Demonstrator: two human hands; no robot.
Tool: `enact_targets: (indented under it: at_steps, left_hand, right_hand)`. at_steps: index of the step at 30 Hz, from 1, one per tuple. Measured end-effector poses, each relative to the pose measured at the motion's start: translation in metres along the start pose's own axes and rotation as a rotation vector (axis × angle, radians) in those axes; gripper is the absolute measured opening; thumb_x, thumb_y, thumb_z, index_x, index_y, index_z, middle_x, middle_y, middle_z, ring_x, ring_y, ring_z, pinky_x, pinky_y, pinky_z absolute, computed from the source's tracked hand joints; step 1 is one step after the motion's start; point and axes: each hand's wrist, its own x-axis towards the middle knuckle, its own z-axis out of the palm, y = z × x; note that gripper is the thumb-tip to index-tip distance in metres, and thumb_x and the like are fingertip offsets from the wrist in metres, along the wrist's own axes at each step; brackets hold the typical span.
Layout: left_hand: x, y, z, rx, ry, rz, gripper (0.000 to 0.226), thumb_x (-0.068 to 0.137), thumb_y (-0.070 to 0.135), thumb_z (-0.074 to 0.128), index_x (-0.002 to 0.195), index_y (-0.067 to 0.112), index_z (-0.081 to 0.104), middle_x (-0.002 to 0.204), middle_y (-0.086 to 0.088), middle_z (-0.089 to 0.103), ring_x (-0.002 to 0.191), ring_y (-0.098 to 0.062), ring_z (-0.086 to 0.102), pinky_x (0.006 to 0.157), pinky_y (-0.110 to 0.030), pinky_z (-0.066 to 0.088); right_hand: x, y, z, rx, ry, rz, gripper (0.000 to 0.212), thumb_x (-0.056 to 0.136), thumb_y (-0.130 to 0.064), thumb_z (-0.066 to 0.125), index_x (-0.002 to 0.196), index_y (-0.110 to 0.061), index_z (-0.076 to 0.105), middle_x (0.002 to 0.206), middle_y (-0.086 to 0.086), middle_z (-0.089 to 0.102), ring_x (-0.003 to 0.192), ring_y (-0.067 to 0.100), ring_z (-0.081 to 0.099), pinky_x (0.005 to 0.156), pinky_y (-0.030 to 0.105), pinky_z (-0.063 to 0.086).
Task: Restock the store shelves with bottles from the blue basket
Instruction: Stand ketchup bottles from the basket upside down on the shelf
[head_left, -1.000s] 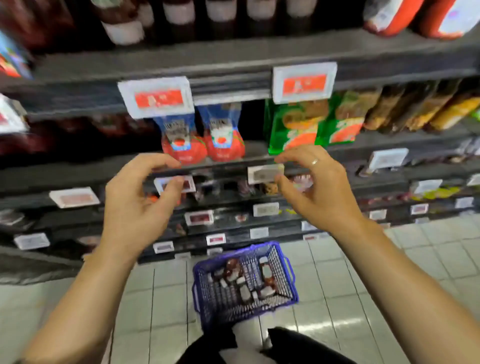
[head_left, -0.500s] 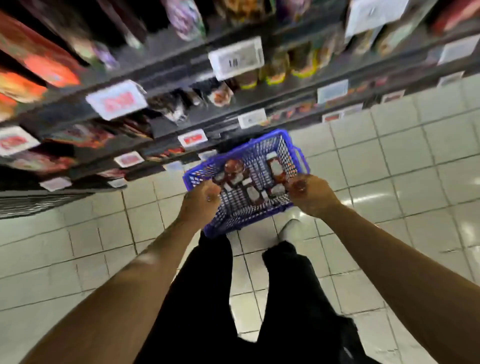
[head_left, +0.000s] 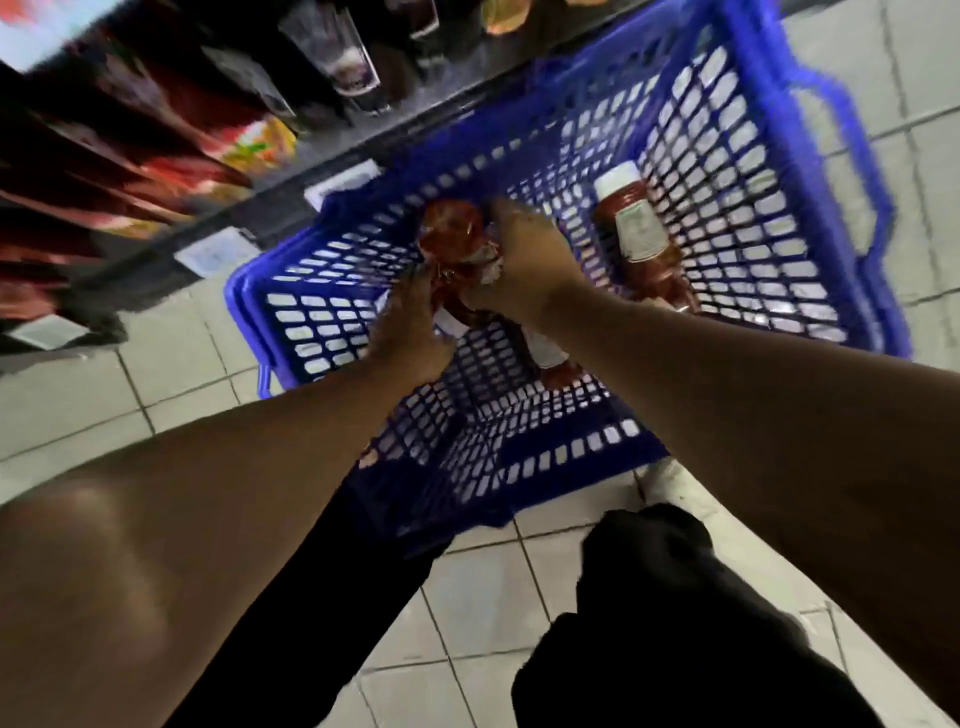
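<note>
Currently both hands are down inside the blue basket (head_left: 810, 171), which sits on the tiled floor (head_left: 519, 587) directly ahead of the person's legs. The right hand (head_left: 524, 270) is curled over a red bottle (head_left: 452, 234) from the right, fingers wrapped round its body. The left hand (head_left: 410, 332) meets the same cluster from below and left; its fingers appear to close on a bottle, though motion blur prevents confirming whether it is the same bottle or a second one beneath it.

To the right of the hands, a second red bottle (head_left: 634, 223) with a white cap and a pale label lies on its side on the basket floor, apart from both hands. Another bottle (head_left: 550, 358) lies just below the right wrist, partly hidden.

Beyond the hands, at the far side of the basket, the lower store shelves (head_left: 218, 171) carry blurred packets and price tags.

Step in hand, as judged: pick-up of stock from the basket. The next move calls for a secure grip on each bottle, a lift clear of the basket wall without catching the mesh, then a rise toward the matching shelf position. Bottles are smooth and rounded; a grip round the body is advisable.
</note>
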Motion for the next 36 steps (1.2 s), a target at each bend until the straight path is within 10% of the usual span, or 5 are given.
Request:
enact_targets:
  at_steps: [9,16,19,26,36]
  left_hand:
    - [0.048,-0.037,0.039,0.162,0.315,0.1,0.072,0.073,0.04,0.082,0.131,0.004,0.058,0.128,-0.022,0.057,0.118,-0.039,0.052,0.096,-0.047,0.047]
    - [0.012,-0.023,0.051,-0.203,-0.063,-0.123,0.047,0.082,0.038,0.079,0.124,0.02,0.067,0.115,-0.003,0.071,0.106,-0.02,0.066,0.089,-0.032,0.053]
    - [-0.035,-0.001,0.035,-0.551,-0.222,-0.19,0.024,0.084,0.035,0.078,0.107,0.033,0.072,0.104,0.009,0.076,0.097,-0.011,0.072,0.092,-0.038,0.058]
    - [-0.178,0.124,-0.108,-1.114,-0.44,-0.164,0.041,0.077,0.017,0.069,0.117,0.013,0.069,0.113,-0.016,0.074,0.104,-0.033,0.072,0.08,-0.046,0.061]
    - [-0.395,0.314,-0.396,-1.207,-0.151,0.317,0.046,0.083,0.0,0.068,0.125,0.005,0.052,0.096,-0.01,0.071,0.081,-0.023,0.071,0.075,-0.039,0.059]
  right_hand:
    - [0.039,0.042,0.058,0.081,0.251,-0.108,0.064,0.069,-0.035,0.079,0.125,-0.012,0.06,0.117,0.008,0.065,0.11,0.027,0.06,0.094,0.035,0.048]
    - [-0.026,0.062,0.018,0.39,0.352,0.176,0.053,0.062,-0.043,0.09,0.107,-0.029,0.065,0.086,-0.023,0.068,0.077,-0.016,0.064,0.061,0.004,0.049]
    - [-0.071,0.053,-0.017,0.538,0.34,0.281,0.068,0.059,-0.046,0.09,0.118,-0.023,0.065,0.099,-0.012,0.075,0.085,-0.001,0.073,0.074,0.026,0.063]
    - [-0.201,-0.052,-0.138,0.883,0.223,0.189,0.058,0.064,-0.017,0.085,0.116,-0.001,0.065,0.103,0.014,0.076,0.092,0.033,0.074,0.082,0.048,0.061]
    - [-0.363,-0.275,-0.36,0.835,0.186,-0.114,0.049,0.068,-0.013,0.086,0.108,-0.022,0.06,0.099,0.002,0.074,0.094,0.024,0.071,0.088,0.054,0.06]
